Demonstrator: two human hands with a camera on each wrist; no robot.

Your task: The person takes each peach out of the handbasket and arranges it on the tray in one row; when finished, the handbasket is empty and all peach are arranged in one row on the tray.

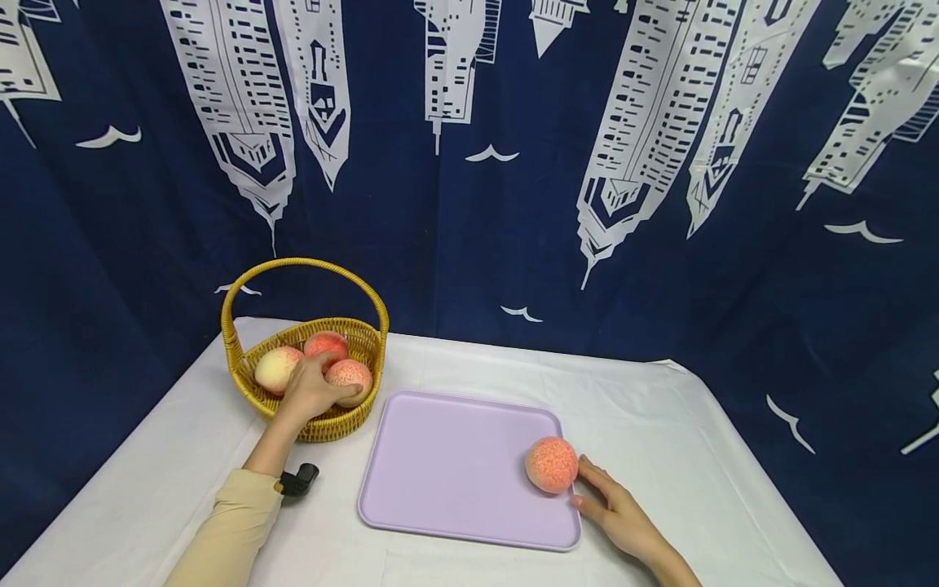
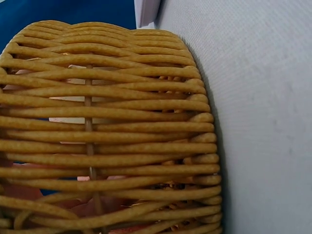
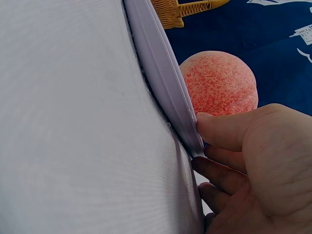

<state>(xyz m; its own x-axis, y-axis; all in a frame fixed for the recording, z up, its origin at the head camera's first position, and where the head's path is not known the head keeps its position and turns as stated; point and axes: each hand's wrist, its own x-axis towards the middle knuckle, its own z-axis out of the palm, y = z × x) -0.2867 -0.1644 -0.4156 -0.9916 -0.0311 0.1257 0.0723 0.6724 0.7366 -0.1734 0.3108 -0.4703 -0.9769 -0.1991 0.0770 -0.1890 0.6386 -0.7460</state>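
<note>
My left hand (image 1: 310, 395) reaches into the wicker basket (image 1: 333, 430) at the left and grips a pinkish peach (image 1: 350, 375), thumb across its near side. Beside it in the basket lie a pale yellow peach (image 1: 276, 369) and a redder peach (image 1: 325, 343). In the left wrist view the basket wall (image 2: 112, 112) hides most of that hand. One more peach (image 1: 552, 465) sits on the lilac tray (image 1: 458, 473) near its right edge. Next to that peach is my right hand (image 1: 623, 518), fingers loosely extended, thumb (image 3: 219, 129) at the tray's rim.
A white cloth (image 1: 660, 424) covers the table. Behind it hangs a dark blue curtain (image 1: 440, 261) with white building prints. The basket's tall handle (image 1: 304, 262) arches above its opening. A black wrist camera (image 1: 299, 479) sits at the left cuff.
</note>
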